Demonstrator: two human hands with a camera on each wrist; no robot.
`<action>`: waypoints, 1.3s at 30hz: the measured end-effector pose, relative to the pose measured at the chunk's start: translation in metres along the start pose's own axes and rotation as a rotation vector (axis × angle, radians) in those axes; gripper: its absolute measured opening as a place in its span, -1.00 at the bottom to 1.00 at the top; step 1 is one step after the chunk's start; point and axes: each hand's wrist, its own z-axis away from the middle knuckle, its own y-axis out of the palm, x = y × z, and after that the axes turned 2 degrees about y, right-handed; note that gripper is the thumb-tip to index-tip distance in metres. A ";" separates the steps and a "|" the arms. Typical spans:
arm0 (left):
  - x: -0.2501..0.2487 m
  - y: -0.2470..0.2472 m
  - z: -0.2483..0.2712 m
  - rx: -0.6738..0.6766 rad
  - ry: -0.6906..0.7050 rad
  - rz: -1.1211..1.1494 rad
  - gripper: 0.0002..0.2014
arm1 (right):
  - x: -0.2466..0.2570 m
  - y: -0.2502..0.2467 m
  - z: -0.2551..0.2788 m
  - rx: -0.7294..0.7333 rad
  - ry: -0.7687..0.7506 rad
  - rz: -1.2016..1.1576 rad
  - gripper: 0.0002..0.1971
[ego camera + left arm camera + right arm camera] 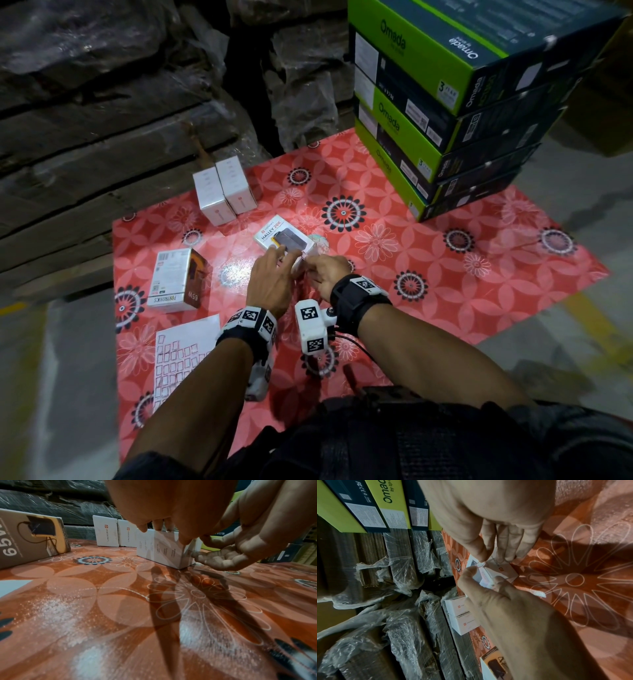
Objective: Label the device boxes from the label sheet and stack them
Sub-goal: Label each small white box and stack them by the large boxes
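A white "Halley 20K" box (279, 236) lies on the red flowered mat (394, 274). My left hand (274, 270) grips it, fingers on its top and thumb on its near side (184, 539). In the right wrist view my right hand (496, 527) pinches a small white label (480, 564) between thumb and forefinger at the box's (503, 569) top edge. The label sheet (181, 353) lies near the mat's front left, beside my left forearm. A brown and white 65W box (178, 277) lies to the left, and two white boxes (224, 192) stand side by side behind.
A tall stack of green and dark Omada cartons (445, 102) stands on the mat's far right corner. Plastic-wrapped cardboard bundles (120, 102) run along the back and left. Grey floor with a yellow line (596, 329) lies to the right.
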 end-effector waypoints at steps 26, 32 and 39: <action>-0.005 -0.004 0.001 0.055 -0.036 -0.037 -0.50 | 0.001 0.002 -0.002 -0.054 0.004 0.067 -0.73; -0.007 -0.005 0.001 0.104 -0.056 -0.082 -0.49 | 0.002 -0.002 -0.003 -0.023 -0.004 0.094 -0.66; -0.008 -0.005 0.000 0.110 -0.062 -0.065 -0.55 | 0.000 0.001 -0.010 -0.061 0.009 0.120 -0.74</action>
